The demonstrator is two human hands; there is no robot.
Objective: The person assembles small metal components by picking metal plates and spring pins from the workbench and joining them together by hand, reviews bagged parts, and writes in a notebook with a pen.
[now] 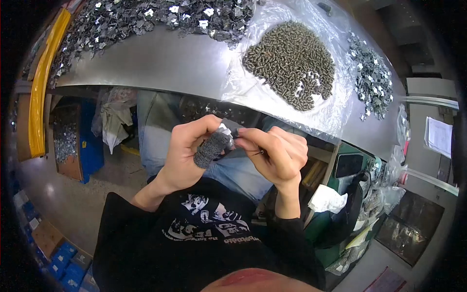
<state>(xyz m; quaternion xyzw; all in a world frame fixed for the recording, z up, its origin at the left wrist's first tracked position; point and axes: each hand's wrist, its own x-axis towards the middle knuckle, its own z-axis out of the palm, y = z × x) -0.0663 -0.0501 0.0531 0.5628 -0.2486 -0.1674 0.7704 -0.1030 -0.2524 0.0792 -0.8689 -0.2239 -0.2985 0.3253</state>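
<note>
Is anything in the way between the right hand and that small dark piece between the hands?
Nothing visible is: the fingertips of the right hand are right at the small dark piece, across from the left hand.

Along the far left, a yellow strip (46,82) runs beside the end of the metal tabletop (155,58). Below it on the left stands a blue bin (90,146), with a pale crumpled bag (116,122) just to its right. Blue boxes (68,260) and a cardboard box (47,238) sit at the near left. To the right, a dark flat-screened device (349,165) lies near crumpled white paper (328,198); farther right hangs a printed sheet (439,137).
</note>
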